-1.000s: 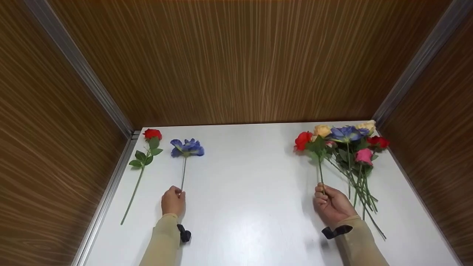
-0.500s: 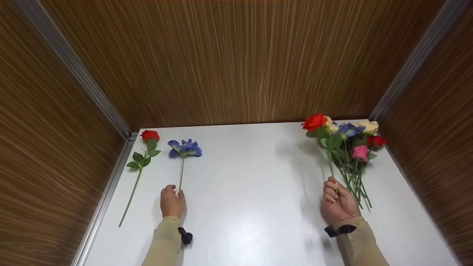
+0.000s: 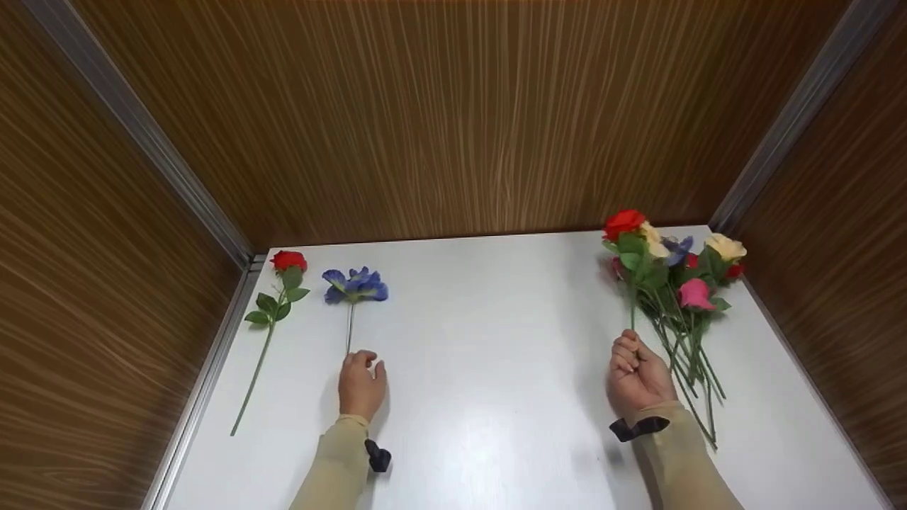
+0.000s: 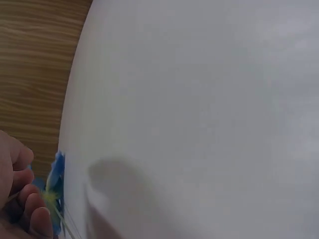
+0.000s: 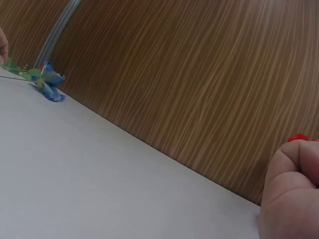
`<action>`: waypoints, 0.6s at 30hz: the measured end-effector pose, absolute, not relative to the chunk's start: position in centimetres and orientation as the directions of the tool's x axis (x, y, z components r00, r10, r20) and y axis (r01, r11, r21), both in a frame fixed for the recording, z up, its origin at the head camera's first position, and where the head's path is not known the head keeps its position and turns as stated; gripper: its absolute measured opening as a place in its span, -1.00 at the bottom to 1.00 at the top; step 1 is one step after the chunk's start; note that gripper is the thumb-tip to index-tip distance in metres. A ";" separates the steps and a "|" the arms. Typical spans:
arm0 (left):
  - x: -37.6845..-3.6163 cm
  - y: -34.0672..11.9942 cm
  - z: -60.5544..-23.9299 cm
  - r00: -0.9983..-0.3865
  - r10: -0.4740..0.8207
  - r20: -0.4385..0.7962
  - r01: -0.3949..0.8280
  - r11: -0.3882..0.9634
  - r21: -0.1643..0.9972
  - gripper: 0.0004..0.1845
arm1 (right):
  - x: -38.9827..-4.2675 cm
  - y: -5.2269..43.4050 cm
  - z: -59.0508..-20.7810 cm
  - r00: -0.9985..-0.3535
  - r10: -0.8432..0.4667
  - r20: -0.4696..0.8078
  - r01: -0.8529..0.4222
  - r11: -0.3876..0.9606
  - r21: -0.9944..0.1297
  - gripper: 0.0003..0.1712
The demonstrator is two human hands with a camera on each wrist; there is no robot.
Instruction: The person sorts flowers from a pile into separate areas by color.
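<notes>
My right hand [image 3: 641,372] pinches the green stem of a red rose [image 3: 623,224], held raised at the left side of a heap of flowers. In the right wrist view its curled fingers [image 5: 289,184] hide most of that rose. My left hand [image 3: 363,386] holds nothing, its fingers loosely bent beside the lower stem of a blue flower [image 3: 356,285]. That blue flower lies on the white table [image 3: 468,340]. Farther left lies another red rose [image 3: 289,260] with green leaves along its stem.
The heap on the right includes a pink rose [image 3: 696,294], a cream rose [image 3: 725,246] and a blue flower [image 3: 678,250], with crossing stems toward the front. A wood-grain back wall [image 3: 453,120] and side walls enclose the table.
My left hand has let go of the blue flower's stem and moved right. My right hand has lifted its red rose up and rightward against the heap, whose flowers have shifted.
</notes>
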State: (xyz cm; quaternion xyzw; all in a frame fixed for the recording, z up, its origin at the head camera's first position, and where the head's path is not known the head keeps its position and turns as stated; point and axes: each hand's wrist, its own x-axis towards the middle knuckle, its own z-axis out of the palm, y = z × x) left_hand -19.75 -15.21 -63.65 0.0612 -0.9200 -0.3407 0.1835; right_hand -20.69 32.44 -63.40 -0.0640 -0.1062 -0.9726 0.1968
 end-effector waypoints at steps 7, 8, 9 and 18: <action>-19.2 -9.6 -62.1 -0.961 -0.052 0.273 0.154 0.717 0.679 -0.91 | -20.4 31.2 -63.0 -0.869 -0.421 0.258 0.436 -0.900 -0.002 -0.53; -19.2 -8.5 -61.8 -0.961 -0.016 0.276 0.185 0.705 0.685 -0.92 | -20.3 31.0 -62.8 -0.865 -0.424 0.269 0.425 -0.904 -0.058 -0.53; -19.1 -7.4 -61.5 -0.959 0.020 0.282 0.217 0.693 0.688 -0.93 | -20.3 30.9 -62.5 -0.862 -0.426 0.275 0.409 -0.905 -0.122 -0.52; -17.9 0.9 -59.0 -0.935 0.259 0.243 0.352 0.586 0.730 -0.91 | -20.5 30.6 -61.5 -0.849 -0.397 0.348 0.308 -0.908 -0.285 -0.55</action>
